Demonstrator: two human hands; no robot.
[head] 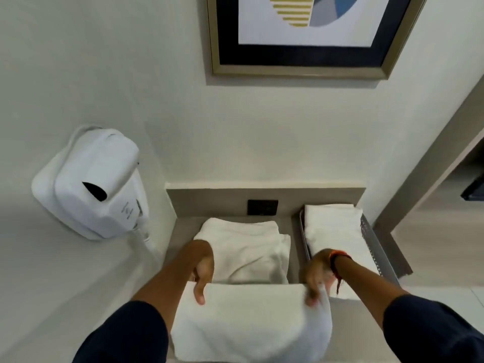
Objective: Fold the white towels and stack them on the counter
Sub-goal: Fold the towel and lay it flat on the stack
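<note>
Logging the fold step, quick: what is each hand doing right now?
Left hand: closed on the far left edge of the white towel.
Right hand: closed on the same towel's far right corner.

Dark navy sleeves (125,336); orange wristband (337,255) (perhaps thread).

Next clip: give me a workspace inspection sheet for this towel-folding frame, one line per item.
Surface: grey counter, mostly covered.
Job's things: held towel at front; folded towel pile behind; folded towels in metal tray at right.
Clutter: nothing seen.
Grippers: left hand and right hand each pinch the held towel's top edge.
Cables: white cord below wall hair dryer.
Surroundings: framed picture, wall outlet.
</note>
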